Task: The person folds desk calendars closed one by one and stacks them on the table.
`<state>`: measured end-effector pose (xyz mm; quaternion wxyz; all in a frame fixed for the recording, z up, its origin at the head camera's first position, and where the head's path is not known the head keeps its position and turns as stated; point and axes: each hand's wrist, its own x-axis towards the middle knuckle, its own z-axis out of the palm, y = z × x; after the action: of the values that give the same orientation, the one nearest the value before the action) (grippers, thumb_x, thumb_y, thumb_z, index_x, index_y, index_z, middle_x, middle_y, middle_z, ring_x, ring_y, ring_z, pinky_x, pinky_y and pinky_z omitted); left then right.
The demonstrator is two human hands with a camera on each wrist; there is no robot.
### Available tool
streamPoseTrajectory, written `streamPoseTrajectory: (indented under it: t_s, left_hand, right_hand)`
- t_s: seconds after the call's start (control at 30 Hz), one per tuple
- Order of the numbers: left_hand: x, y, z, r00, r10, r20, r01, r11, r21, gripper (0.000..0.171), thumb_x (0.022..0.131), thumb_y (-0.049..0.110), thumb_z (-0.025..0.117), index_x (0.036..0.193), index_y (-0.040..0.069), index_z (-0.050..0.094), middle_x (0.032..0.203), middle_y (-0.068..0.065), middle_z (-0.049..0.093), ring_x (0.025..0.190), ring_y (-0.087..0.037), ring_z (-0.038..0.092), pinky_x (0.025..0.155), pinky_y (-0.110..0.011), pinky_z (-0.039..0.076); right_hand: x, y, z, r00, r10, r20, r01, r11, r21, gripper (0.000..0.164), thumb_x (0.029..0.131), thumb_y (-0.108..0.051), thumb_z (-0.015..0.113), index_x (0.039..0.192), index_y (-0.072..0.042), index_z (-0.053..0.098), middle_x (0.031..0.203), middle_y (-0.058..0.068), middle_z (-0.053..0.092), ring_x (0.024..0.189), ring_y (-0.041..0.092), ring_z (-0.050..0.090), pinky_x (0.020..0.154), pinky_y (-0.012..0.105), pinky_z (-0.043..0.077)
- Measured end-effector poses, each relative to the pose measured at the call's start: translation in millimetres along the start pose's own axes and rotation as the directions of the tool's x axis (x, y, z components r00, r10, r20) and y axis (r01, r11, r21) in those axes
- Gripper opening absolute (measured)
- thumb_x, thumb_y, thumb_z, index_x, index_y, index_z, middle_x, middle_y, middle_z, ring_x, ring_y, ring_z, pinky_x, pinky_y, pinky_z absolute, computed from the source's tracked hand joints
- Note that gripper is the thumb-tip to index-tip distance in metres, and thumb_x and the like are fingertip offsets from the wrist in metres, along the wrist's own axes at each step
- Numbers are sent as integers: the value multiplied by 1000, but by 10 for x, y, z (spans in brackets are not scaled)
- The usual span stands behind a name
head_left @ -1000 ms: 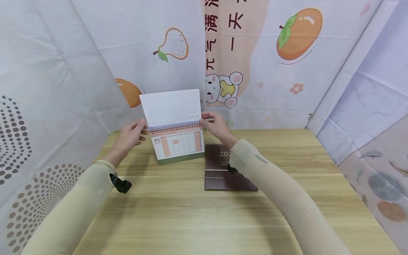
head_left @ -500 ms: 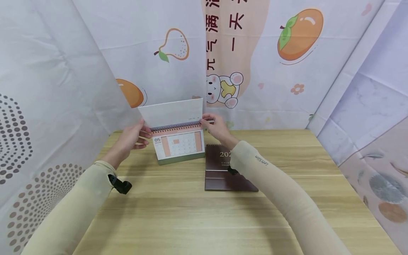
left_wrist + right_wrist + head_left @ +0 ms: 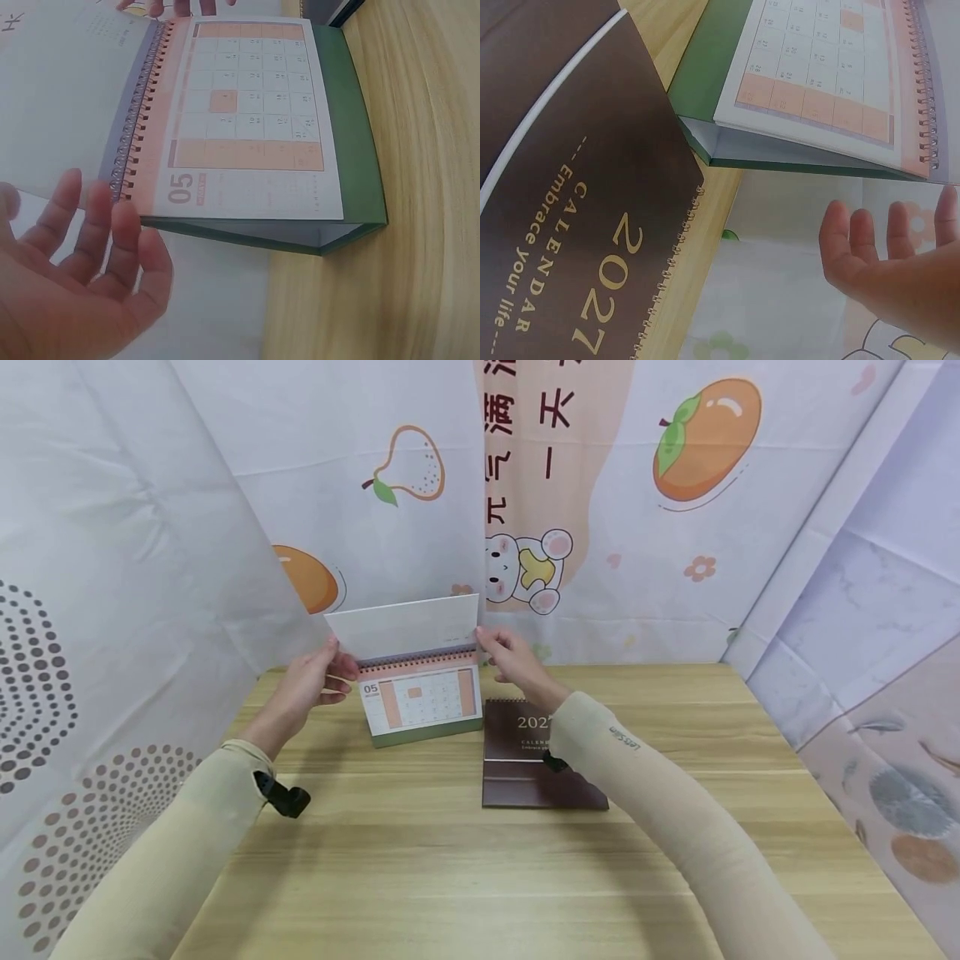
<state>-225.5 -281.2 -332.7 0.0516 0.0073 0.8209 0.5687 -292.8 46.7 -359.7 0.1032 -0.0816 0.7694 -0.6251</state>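
I log from afar: one cloth-walled booth (image 3: 600, 631); table (image 3: 450, 877), wood-grain; backdrop (image 3: 600, 518), fruit-printed; left cloth (image 3: 112, 593), dotted; right cloth (image 3: 870, 635), leaf-printed.

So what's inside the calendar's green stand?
At the open ends of the green stand, the wrist views show a pale inner lining. The stand's front, with the page marked 05 over it, hides the middle, so that cannot be seen.

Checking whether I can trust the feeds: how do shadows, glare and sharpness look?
Head: even light, soft shadows on the table, small digits on the pale calendar hard to read. Left wrist: hazy, low contrast, the raised page washed out, though the large 05 reads clearly. Right wrist: similar haze, no strong glare, gold 2027 on the dark calendar legible.
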Motion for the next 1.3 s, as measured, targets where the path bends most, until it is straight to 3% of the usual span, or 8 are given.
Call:
streamPoseTrajectory:
  t_s: [0.23, 0.5, 0.67, 0.73, 0.83, 0.93, 1.13, 1.3]
  left_hand:
    - [-19, -24, -15, 999, 41, 27, -40, 998, -55, 66, 109, 55, 26, 112, -5, 54, 105, -7, 61, 88, -21, 60, 79, -33, 56]
    - [-3, -87, -27, 997, -24, 75, 27, 999, -36, 71, 102, 68, 32, 107, 0, 52, 95, -3, 63, 85, -16, 62, 75, -36, 57]
    - [-17, -120, -12, 992, -65, 105, 58, 996, 65, 76, 101, 69, 34, 108, -4, 53, 109, -13, 58, 95, -22, 61, 77, -36, 57]
    - [-14, -119, -5, 991, -79, 106, 70, 994, 87, 77, 101, 68, 38, 115, -6, 54, 113, -16, 56, 96, -22, 61, 77, -35, 59]
    - [-4, -113, -5, 990, -95, 105, 85, 992, 97, 81, 100, 67, 44, 128, -9, 56, 114, -15, 57, 92, -20, 63, 76, -34, 59]
    - [0, -93, -8, 989, -105, 108, 94, 991, 96, 83, 99, 66, 47, 132, -10, 55, 110, -13, 59, 90, -18, 64, 75, -33, 59]
    - [-3, -75, -15, 987, -108, 117, 96, 991, 98, 78, 99, 64, 49, 125, -9, 60, 102, -7, 62, 87, -19, 65, 75, -35, 59]
    - [0, -92, -13, 982, -129, 134, 114, 987, 116, 66, 99, 62, 53, 110, -1, 69, 95, -4, 64, 85, -21, 66, 76, -38, 59]
  right_hand:
    - [-32, 19, -24, 997, 25, 68, -24, 1000, -13, 65, 102, -64, 44, 134, -9, 58, 138, 7, 55, 126, 31, 51, 98, 52, 49]
    - [-55, 45, -24, 989, 63, 130, -72, 995, 67, 77, 101, -65, 44, 146, -2, 48, 147, 13, 48, 131, 33, 50, 100, 50, 49]
    - [-54, 45, -23, 985, 71, 159, -82, 995, 62, 63, 102, -57, 52, 135, -4, 55, 135, 10, 55, 127, 32, 51, 101, 51, 48]
    - [-56, 44, -20, 983, 68, 169, -79, 995, 60, 53, 102, -54, 53, 123, -5, 59, 127, 11, 58, 126, 33, 52, 101, 52, 48]
    - [-55, 41, -18, 982, 66, 179, -78, 995, 61, 47, 102, -52, 55, 112, -6, 59, 120, 10, 60, 125, 34, 53, 101, 52, 48]
    - [-54, 35, -27, 980, 66, 189, -79, 995, 59, 48, 102, -53, 56, 112, -7, 60, 119, 10, 60, 125, 34, 52, 102, 52, 47]
    - [-62, 21, -42, 979, 63, 192, -73, 996, 47, 46, 101, -52, 57, 115, -8, 60, 118, 8, 59, 121, 31, 53, 100, 51, 48]
    - [-84, 16, -35, 981, 55, 183, -61, 998, 29, 39, 101, -46, 61, 113, -9, 63, 114, 7, 61, 113, 24, 57, 97, 51, 50]
